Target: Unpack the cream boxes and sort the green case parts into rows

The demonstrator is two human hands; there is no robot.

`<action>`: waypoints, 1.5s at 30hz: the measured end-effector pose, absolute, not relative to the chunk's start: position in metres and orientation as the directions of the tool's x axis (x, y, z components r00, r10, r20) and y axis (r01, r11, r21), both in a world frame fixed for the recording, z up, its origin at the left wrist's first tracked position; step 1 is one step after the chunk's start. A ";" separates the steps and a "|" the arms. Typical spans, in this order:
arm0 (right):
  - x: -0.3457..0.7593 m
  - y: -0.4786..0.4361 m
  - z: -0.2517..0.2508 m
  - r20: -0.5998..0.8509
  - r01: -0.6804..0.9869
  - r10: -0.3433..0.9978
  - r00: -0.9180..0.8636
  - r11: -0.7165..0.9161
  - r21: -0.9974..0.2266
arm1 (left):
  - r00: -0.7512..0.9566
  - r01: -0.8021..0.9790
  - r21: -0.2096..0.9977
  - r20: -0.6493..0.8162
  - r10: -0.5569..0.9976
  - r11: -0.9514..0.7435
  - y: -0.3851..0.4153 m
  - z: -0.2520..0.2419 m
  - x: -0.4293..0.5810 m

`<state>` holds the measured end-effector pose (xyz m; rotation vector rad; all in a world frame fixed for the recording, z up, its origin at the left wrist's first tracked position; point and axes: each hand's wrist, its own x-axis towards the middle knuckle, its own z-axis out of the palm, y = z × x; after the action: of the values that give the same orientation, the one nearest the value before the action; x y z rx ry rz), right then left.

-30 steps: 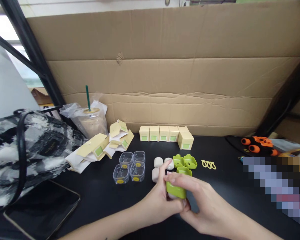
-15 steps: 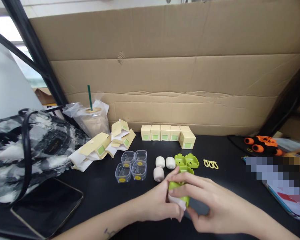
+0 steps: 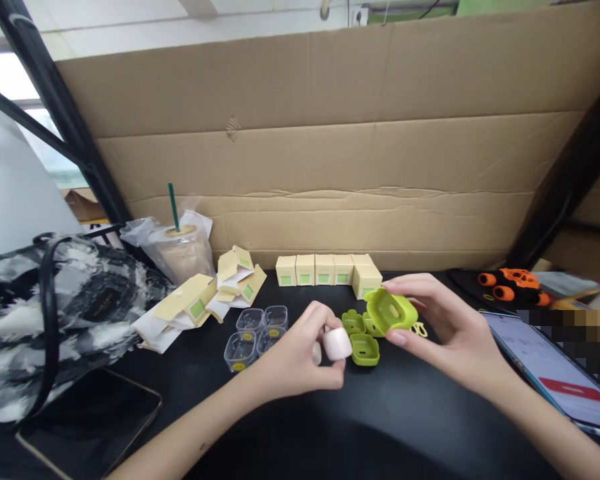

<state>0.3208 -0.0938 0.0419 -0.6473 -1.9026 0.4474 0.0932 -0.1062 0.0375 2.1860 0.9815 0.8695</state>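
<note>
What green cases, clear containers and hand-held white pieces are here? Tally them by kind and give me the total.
Green cases: 4 (1 in the right hand)
Clear containers: 4
White piece in the left hand: 1
Total: 9

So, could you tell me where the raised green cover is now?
In the head view, the green cover is right of centre, held in the right hand, just right of the other green pieces on the black table.

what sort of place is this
Probably an indoor desk or workbench: a black tabletop, a large cardboard panel standing behind it, and a row of small cream boxes.
</note>
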 end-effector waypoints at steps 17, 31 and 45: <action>0.315 -0.101 0.039 0.739 0.217 0.560 -0.374 0.828 -0.517 | 0.637 0.666 0.222 0.327 0.698 -0.712 -0.100 0.016 0.091; 0.290 -0.102 -0.003 0.650 0.277 0.637 -0.415 0.769 -0.576 | 0.451 -0.058 0.993 0.116 0.885 -0.101 -0.117 0.022 0.101; 0.293 -0.094 0.006 0.251 -0.009 0.885 -0.391 0.269 -0.963 | 0.348 -0.125 0.989 0.118 0.930 -0.079 -0.111 0.009 0.105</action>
<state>0.2934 -0.0942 0.0062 -0.8206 -1.6454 1.2565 0.1048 -0.1113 0.0090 1.3505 0.8126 1.0568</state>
